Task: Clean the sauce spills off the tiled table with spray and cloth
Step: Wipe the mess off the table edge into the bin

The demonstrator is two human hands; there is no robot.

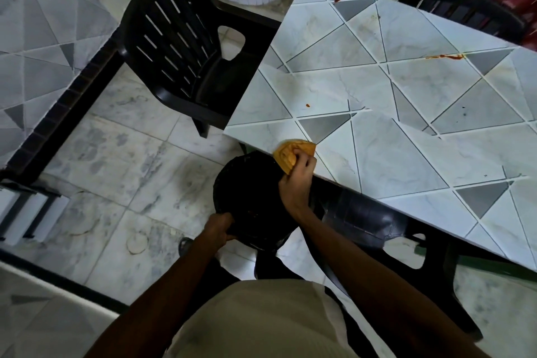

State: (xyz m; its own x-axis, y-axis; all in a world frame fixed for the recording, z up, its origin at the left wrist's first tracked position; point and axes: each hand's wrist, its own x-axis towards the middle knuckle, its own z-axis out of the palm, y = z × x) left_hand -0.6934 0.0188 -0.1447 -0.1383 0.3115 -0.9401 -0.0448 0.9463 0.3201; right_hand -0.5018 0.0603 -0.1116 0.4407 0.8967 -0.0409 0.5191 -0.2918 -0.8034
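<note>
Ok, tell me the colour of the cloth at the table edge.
The cloth is orange-yellow; the head view shows it.

Crumpled orange cloth [286, 155] at the grey tiled table's [377, 154] 8 o'clock edge; red sauce streak [444, 56] at 1 o'clock

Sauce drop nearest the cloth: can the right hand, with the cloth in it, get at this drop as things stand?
Probably yes. The right hand grips the orange cloth at the edge of the table, and nothing stands between it and the sauce drop.
</note>
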